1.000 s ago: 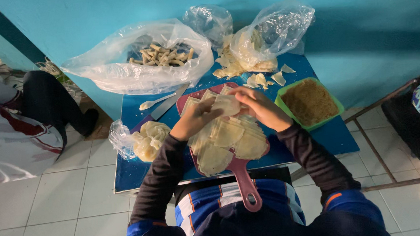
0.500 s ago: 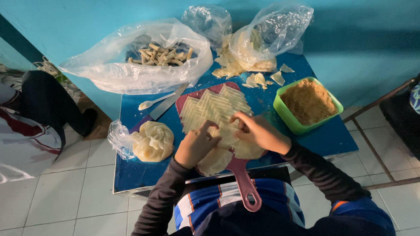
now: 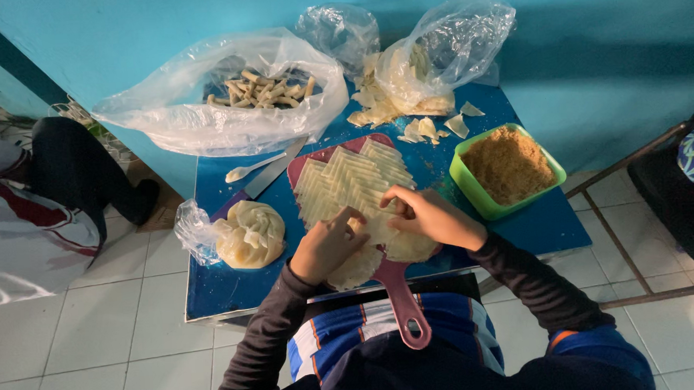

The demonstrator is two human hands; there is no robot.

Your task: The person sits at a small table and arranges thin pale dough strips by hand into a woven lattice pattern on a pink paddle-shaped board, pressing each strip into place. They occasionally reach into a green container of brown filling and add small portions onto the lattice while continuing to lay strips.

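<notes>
- Both hands had drawn back toward the person's body since a second earlier, leaving the far rows of pale wrappers uncovered on the pink plastic cutting board [image 3: 307, 167].
- At the board's near end, the left hand [image 3: 328, 248] and right hand [image 3: 431, 216] met over one thin, pale round dough wrapper [image 3: 381, 229], fingers curled and pinching it from either side.
- Cut pale strips of wrapper [image 3: 350, 177] lay fanned in overlapping rows across the far half of the board.
- The board's pink handle [image 3: 406, 312] hung past the near edge of the small blue table [image 3: 542, 227], over the person's striped shirt.
- Left of the board sat a round stack of pale wrappers [image 3: 250, 233] in crumpled clear plastic.
- Right of the board stood a green square plastic tub [image 3: 476, 191] filled with brown crumbs.
- Beyond the board's far left corner lay a white plastic spoon [image 3: 253, 168] and a knife [image 3: 269, 176] just beside it.
- Farther back from the board, a large clear plastic bag [image 3: 190, 120] held finished pale rolls; a second clear bag [image 3: 450, 44], far right of the board, held wrapper scraps, with loose scraps [image 3: 427, 128] spilled before it.
- Another person in dark trousers [image 3: 72, 168] sat on the tiled floor well left of the board.
</notes>
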